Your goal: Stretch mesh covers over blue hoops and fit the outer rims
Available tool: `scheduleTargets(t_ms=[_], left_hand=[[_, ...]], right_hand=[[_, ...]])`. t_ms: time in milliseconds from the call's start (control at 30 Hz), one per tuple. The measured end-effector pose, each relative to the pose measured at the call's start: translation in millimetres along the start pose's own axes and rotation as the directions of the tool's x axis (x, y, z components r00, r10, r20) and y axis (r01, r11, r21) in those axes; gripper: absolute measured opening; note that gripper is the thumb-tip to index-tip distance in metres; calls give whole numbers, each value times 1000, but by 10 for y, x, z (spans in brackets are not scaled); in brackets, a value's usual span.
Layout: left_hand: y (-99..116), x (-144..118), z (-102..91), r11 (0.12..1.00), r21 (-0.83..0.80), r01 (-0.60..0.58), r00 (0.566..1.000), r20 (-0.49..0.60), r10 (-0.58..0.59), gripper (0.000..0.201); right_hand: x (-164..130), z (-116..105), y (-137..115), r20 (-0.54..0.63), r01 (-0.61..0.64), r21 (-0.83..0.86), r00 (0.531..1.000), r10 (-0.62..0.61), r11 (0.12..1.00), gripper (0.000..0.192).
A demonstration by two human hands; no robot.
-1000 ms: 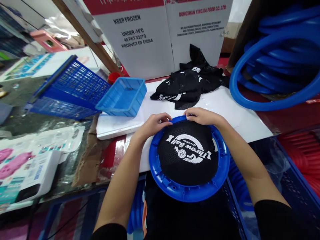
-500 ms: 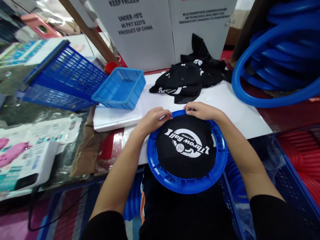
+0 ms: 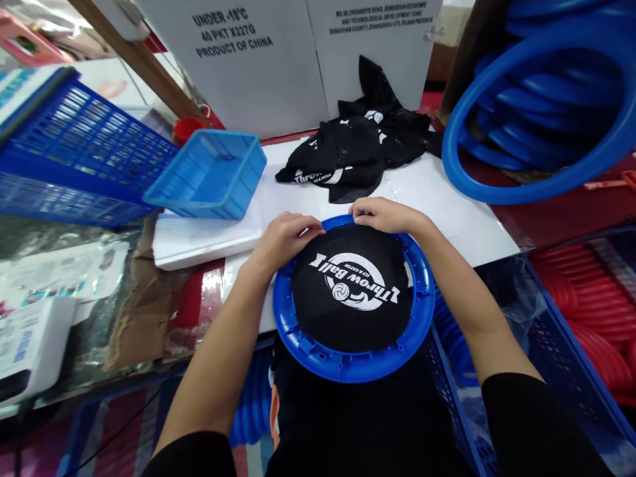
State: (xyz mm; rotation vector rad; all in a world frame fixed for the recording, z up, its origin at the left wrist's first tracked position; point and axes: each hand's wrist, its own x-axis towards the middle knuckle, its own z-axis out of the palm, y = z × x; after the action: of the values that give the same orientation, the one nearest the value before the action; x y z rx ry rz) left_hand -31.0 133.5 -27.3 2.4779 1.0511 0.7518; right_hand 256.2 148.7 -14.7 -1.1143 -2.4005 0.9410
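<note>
Hands on ring's far rim
Left hand [image 3: 283,240] and right hand [image 3: 385,214], close together, pinch black mesh [image 3: 350,291] onto blue ring [image 3: 348,363].

It looked like a small assembly and packing workshop for toys. Identical blue rings [image 3: 536,119] were stacked in bulk at the right, red rings [image 3: 591,318] filled a crate below, and a heap of black printed nets [image 3: 358,149] lay on the white bench [image 3: 462,218]. Blue plastic baskets [image 3: 84,159], reused shipping cartons [image 3: 258,59] and printed retail packaging [image 3: 54,285] crowded the rest — stock, not household things.
</note>
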Motion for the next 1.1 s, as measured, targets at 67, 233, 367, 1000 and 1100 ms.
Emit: scheduleTargets(t_ms=[67, 233, 367, 1000, 1100], left_hand=[[20, 12, -14, 990, -110, 93, 995, 45, -88, 21], [75, 57, -92, 896, -296, 332, 939, 194, -284, 29], [90, 61, -207, 851, -335, 404, 901, 308, -306, 36], [161, 31, -274, 884, -254, 392, 893, 337, -299, 24], [204, 46, -225, 932, -217, 289, 940, 250, -233, 23]], right_hand=[[0, -1, 0, 3, 3, 3, 1000, -3, 1000, 9], [5, -6, 13, 22, 32, 12, 999, -33, 999, 8], [12, -13, 33, 28, 42, 12, 999, -42, 999, 9], [79, 200, -119, -19, 185, -78, 982, -187, 980, 13], [65, 198, -119, -61, 134, -26, 989, -135, 991, 10]])
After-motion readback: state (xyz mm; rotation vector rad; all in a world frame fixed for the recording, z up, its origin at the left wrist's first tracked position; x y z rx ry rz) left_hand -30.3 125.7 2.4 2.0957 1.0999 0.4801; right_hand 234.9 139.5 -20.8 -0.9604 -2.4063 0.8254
